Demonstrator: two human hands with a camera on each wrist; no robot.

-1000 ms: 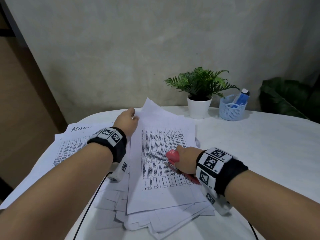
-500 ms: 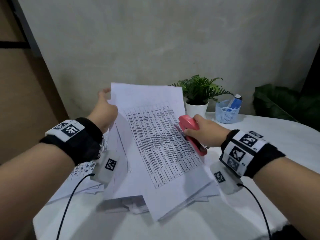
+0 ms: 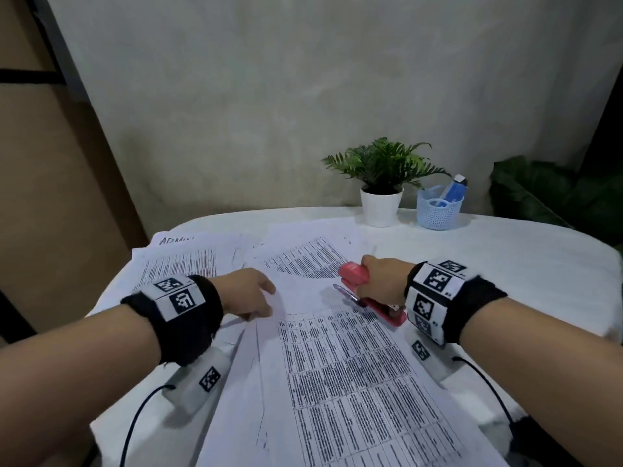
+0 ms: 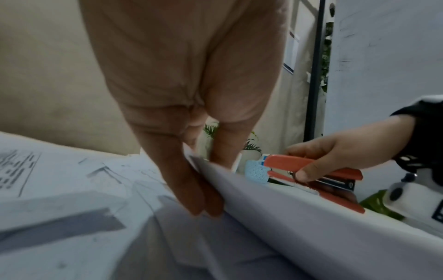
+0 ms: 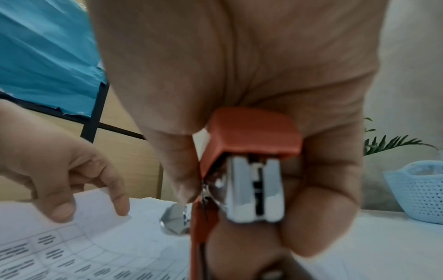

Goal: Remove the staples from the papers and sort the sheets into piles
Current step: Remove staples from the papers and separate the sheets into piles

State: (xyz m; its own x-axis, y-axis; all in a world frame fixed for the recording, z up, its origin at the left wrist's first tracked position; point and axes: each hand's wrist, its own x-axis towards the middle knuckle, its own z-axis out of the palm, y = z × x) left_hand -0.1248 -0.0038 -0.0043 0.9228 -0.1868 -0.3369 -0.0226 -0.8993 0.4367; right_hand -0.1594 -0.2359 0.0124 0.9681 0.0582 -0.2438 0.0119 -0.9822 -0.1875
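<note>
A printed sheet (image 3: 354,382) with a table of text lies slanted over the near half of the white table (image 3: 505,264). My left hand (image 3: 266,305) pinches its upper left edge; in the left wrist view the fingers (image 4: 199,193) sit under the raised edge and the thumb behind it. More printed papers (image 3: 182,264) spread out to the left and behind. My right hand (image 3: 374,281) grips a red stapler (image 3: 364,291) just over the sheet's far right part; its metal nose (image 5: 254,189) faces the wrist camera. No staple is visible.
A potted fern (image 3: 381,203) and a pale blue basket (image 3: 438,208) holding a blue item stand at the back of the table. Dark leaves (image 3: 556,197) fill the far right. The wall runs close behind; the table's left edge drops off by the papers.
The sheet that my left hand held up in the air half a second ago has come down onto the papers. Both hands dropped lower with it; the right still holds the stapler.
</note>
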